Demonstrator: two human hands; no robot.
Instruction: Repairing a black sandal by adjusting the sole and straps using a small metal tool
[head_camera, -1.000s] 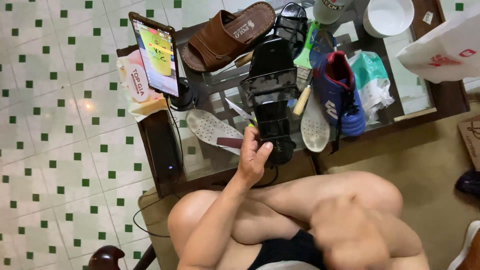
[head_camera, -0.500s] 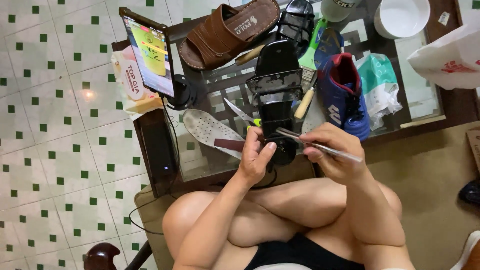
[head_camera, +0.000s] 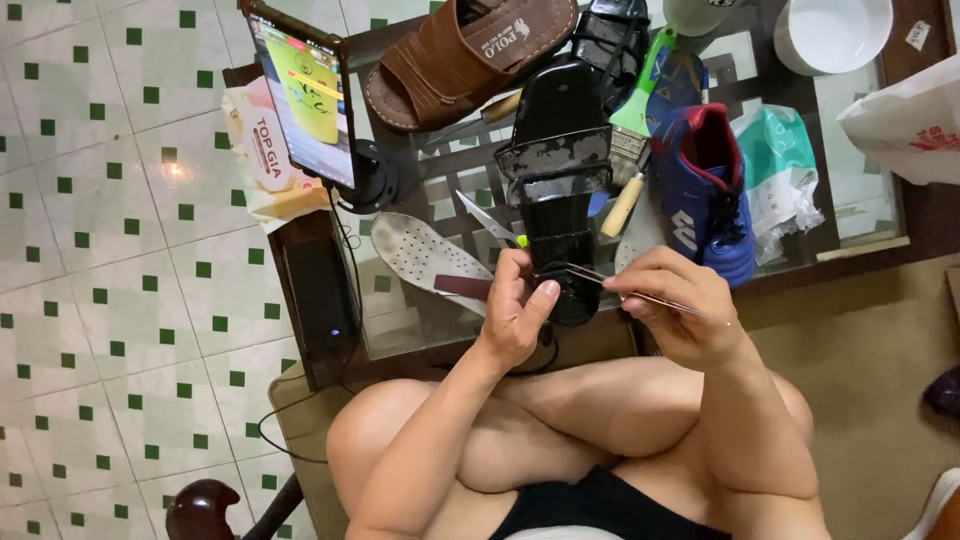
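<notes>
The left hand (head_camera: 515, 315) is closed round the near end of a glossy black strapped sandal (head_camera: 560, 190), thumb pressed against its edge, evidently to steady it. The right hand (head_camera: 680, 315) pinches a thin metal rod-like tool (head_camera: 610, 285), its tip meeting the sandal beside the left thumb; the pinch grip suits fine work. The sandal lies on a glass-topped wooden table (head_camera: 420, 330), running toward twelve o'clock. At nine o'clock from the hands lies a pale perforated insole (head_camera: 425, 255); at two o'clock, a blue and red sports shoe (head_camera: 705, 190); at eleven o'clock, a brown leather sandal (head_camera: 460, 55) and a propped tablet (head_camera: 305, 90).
</notes>
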